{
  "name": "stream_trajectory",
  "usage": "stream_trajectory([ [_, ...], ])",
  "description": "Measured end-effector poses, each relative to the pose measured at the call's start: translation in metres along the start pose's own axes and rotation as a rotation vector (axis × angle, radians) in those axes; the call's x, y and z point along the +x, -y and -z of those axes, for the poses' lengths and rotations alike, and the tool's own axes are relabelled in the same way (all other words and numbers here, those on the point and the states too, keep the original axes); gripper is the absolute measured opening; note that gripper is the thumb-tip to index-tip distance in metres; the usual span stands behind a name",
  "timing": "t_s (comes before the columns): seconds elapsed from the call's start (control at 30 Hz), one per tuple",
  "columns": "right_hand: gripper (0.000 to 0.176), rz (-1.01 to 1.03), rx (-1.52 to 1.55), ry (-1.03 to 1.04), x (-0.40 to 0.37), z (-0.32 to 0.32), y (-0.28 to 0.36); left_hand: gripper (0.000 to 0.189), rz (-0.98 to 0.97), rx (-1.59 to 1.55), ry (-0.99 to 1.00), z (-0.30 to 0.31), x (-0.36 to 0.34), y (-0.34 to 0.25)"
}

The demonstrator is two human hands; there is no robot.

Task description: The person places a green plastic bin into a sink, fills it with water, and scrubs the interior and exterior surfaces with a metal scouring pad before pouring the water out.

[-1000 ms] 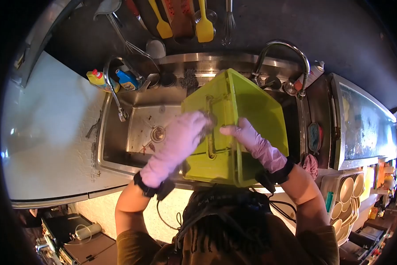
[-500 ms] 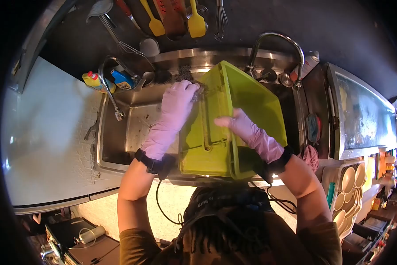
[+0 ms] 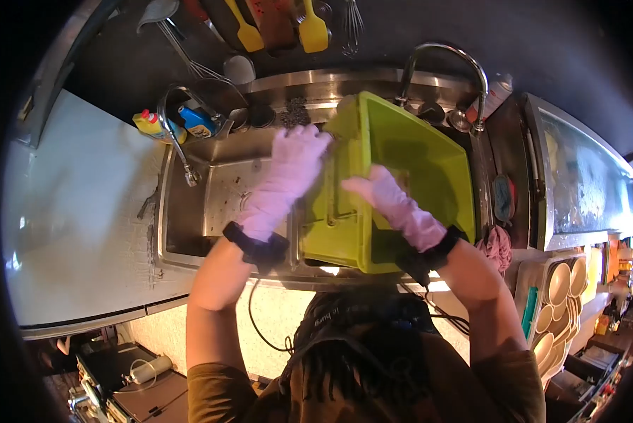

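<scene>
A lime-green plastic bin [image 3: 429, 173] lies tipped over the sink, its open side facing right and its ribbed wall toward my left hand. My right hand [image 3: 394, 201], in a pale pink glove, grips the bin's rim with the thumb outside; its other fingers are partly hidden. My left hand [image 3: 299, 158], gloved too, is curled closed beside the bin's outer wall. Wiry grey mesh showed under its fingers a moment ago; the hand now hides nearly all of it. Another steel wool scrubber [image 3: 296, 113] rests on the back ledge.
The steel sink [image 3: 221, 194] has dark bits on its bottom. Two taps, a left one [image 3: 179, 144] and a tall right one [image 3: 482, 77], rise behind it. Yellow and blue bottles [image 3: 196, 121] stand at the left. A pink cloth [image 3: 496, 247] and a tray of bowls [image 3: 559, 282] are to the right.
The bin has shifted slightly right and away from me. My left hand has moved a little right, covering the mesh beneath its fingers. My right hand stays on the rim.
</scene>
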State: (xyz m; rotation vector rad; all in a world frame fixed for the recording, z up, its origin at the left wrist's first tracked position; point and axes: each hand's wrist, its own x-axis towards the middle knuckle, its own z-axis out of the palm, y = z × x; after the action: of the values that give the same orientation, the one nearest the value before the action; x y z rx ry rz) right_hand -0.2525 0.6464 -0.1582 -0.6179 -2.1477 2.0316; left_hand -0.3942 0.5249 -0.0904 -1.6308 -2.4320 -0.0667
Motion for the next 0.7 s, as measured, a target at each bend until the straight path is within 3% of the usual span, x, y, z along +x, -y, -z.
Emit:
stream_trajectory([
  [0.03, 0.032, -0.015, -0.057, -0.026, 0.005, 0.0, -0.011, 0.042, 0.047, -0.128, 0.076, 0.001, -0.008, -0.007],
  [0.13, 0.031, -0.018, 0.058, -0.021, -0.012, -0.001, 0.024, 0.03, 0.103, -0.337, -0.006, 0.0, -0.037, -0.011],
  [0.27, 0.031, -0.07, 0.126, -0.013, -0.004, -0.002, 0.016, 0.034, 0.095, -0.52, -0.045, 0.004, -0.08, -0.024],
  [0.47, 0.036, -0.117, 0.175, -0.032, -0.01, -0.003, 0.029, 0.037, 0.054, -0.45, 0.063, 0.013, -0.139, -0.043],
  [0.6, 0.038, -0.116, 0.185, -0.075, -0.009, -0.006, 0.03, 0.036, 0.044, -0.438, -0.095, 0.011, -0.128, -0.041],
  [0.7, 0.041, -0.134, 0.153, -0.119, -0.008, -0.005, 0.022, 0.036, 0.151, -0.57, -0.237, 0.018, -0.111, -0.018],
])
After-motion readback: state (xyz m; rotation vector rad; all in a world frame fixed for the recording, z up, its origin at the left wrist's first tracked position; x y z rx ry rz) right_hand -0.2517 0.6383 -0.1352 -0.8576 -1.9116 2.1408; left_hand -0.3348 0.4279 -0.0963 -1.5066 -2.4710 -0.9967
